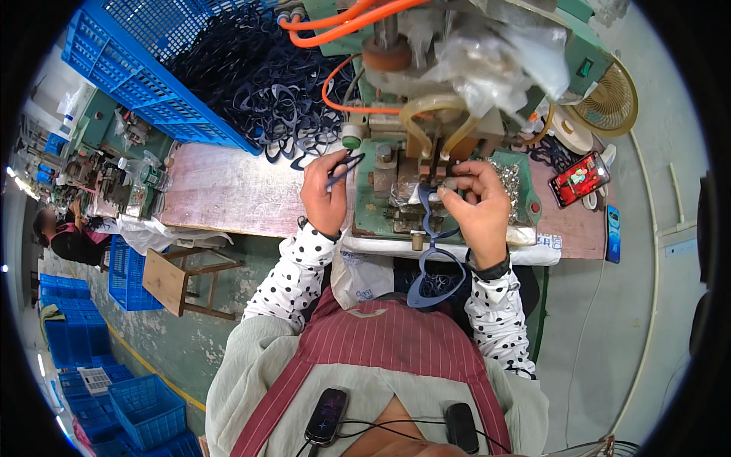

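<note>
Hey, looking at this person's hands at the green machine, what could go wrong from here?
The right hand holds a dark blue glasses frame right at the green machine's working point, so fingers could get pinched. The frame dangles off the bench edge and might slip from the grip. The left hand holds another frame piece near the heaped frames, which could snag.

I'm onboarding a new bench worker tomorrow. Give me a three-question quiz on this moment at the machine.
1. True or false: the left hand is empty.
2. What does the right hand hold against the green machine? A) an orange hose B) a dark blue frame part C) a phone
3. Fill in: the pile of dark frame parts spills from a ____ crate.

Key: 1 false, it holds a thin dark piece; 2 B; 3 blue.
</note>
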Demonstrator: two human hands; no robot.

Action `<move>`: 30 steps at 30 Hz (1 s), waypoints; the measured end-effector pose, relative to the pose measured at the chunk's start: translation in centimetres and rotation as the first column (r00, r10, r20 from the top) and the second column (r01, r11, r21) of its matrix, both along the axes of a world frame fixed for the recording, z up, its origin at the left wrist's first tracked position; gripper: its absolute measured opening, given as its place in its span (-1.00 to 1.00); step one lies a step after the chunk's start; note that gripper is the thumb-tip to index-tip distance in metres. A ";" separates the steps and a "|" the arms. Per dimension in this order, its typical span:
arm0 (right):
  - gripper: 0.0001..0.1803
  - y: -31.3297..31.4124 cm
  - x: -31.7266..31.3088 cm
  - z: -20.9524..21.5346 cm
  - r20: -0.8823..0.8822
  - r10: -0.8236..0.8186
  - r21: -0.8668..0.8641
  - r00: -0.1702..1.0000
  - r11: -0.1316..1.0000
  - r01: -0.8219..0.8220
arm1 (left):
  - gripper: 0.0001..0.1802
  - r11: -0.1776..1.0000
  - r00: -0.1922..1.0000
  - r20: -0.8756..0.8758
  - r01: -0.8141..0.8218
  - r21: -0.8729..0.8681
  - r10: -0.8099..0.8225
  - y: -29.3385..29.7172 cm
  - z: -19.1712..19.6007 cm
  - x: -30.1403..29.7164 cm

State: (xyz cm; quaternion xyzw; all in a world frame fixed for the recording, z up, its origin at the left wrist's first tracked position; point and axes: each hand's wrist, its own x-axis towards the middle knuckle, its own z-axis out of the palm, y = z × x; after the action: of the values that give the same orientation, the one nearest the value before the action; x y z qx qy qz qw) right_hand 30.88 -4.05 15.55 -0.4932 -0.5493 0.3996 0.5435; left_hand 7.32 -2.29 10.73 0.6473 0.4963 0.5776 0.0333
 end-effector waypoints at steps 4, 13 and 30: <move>-0.57 0.5 -0.9 1.3 0.033 0.001 -0.008 0.999 1.000 0.000 | -0.78 0.962 0.971 -0.227 0.133 0.237 -0.078 -1.3 2.5 0.9; -0.49 1.3 0.1 -0.3 -0.057 -0.046 0.052 0.997 0.997 0.049 | -0.57 0.679 0.703 -0.513 0.679 0.279 -0.493 -3.3 3.5 5.1; -0.82 2.7 11.1 -11.0 0.748 -0.453 0.398 0.485 0.891 0.220 | -0.56 0.673 0.652 -0.525 0.715 0.188 -0.547 -3.2 2.3 6.3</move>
State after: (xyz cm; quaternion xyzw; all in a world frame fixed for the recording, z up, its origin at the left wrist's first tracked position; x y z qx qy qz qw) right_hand 41.99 -1.33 4.56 -0.6477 -0.6750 -0.0657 0.3471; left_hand 13.64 -5.44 13.05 0.8837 0.1068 0.4557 0.0014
